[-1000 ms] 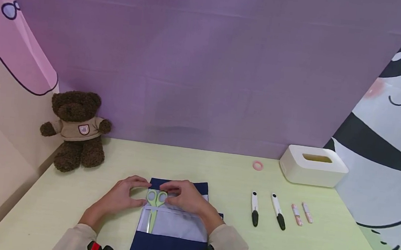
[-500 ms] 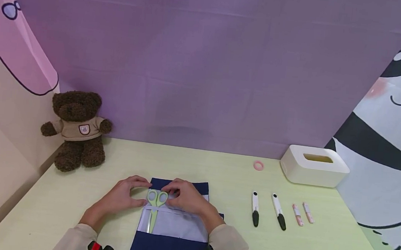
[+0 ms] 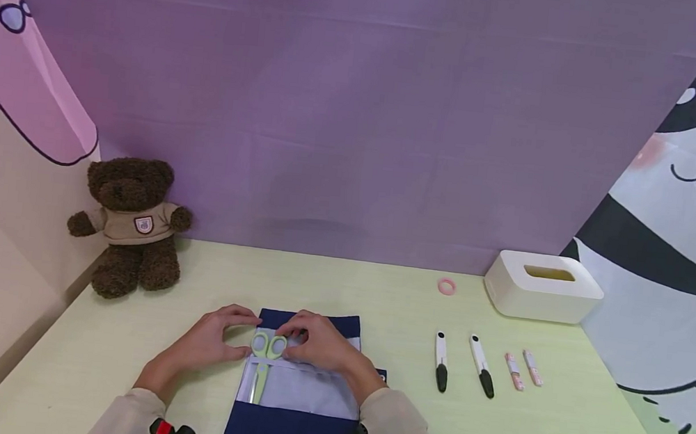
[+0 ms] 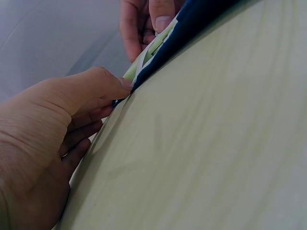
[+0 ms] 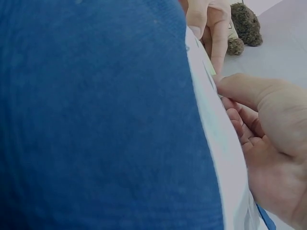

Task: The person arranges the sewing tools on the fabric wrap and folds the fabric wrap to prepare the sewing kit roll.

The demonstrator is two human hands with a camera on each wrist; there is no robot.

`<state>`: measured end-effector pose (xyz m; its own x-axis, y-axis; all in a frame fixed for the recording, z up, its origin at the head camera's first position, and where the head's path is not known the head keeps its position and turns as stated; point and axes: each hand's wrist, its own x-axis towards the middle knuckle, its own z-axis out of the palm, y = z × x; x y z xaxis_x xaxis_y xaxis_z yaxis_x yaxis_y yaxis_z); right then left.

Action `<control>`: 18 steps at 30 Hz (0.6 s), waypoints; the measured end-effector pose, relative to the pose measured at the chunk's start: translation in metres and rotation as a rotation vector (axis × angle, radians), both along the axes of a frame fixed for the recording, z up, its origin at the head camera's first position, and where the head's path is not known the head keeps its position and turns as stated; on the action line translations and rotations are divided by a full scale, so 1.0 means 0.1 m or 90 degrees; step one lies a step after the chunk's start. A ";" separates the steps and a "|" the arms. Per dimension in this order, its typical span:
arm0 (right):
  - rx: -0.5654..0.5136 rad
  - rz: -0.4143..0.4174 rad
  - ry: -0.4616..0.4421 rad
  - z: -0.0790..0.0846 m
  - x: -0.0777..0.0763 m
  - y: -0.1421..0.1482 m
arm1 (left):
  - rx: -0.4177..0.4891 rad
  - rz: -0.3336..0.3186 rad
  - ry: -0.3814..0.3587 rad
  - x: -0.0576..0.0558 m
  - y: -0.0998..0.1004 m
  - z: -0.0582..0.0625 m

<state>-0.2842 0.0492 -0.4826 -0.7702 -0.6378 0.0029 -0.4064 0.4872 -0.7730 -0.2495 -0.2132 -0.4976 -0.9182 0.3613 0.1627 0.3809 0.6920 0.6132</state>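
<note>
A navy-edged fabric tool roll [image 3: 289, 431] lies opened out on the table, its pale lining facing up. Green-handled scissors [image 3: 261, 369] lie along its left side, under a thin pale band [image 3: 308, 367], their tips reaching down to the lower navy flap. My right hand [image 3: 320, 343] has its thumb and index finger curled at the right handle ring, pinching it. At the left edge of the roll rests my left hand [image 3: 214, 333], fingers by the top corner and thumb lower down, spread apart. The left wrist view shows that thumb [image 4: 122, 85] touching the cloth edge.
To the right lie two white-and-black pen-like tools [image 3: 441, 362] [image 3: 481, 366] and two small pink-and-white sticks [image 3: 514, 372] [image 3: 533, 368]. Behind them are a pink ring [image 3: 447, 286] and a white tissue box [image 3: 542, 288]. A brown teddy bear [image 3: 136, 228] sits at the back left.
The scissors have shifted slightly to the left within the roll, and the right hand's fingertips moved with them. The left hand stays at the roll's edge.
</note>
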 end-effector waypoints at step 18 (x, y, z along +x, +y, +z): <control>-0.046 0.007 -0.032 0.09 0.01 0.20 | 0.021 0.000 -0.003 0.00 0.00 -0.02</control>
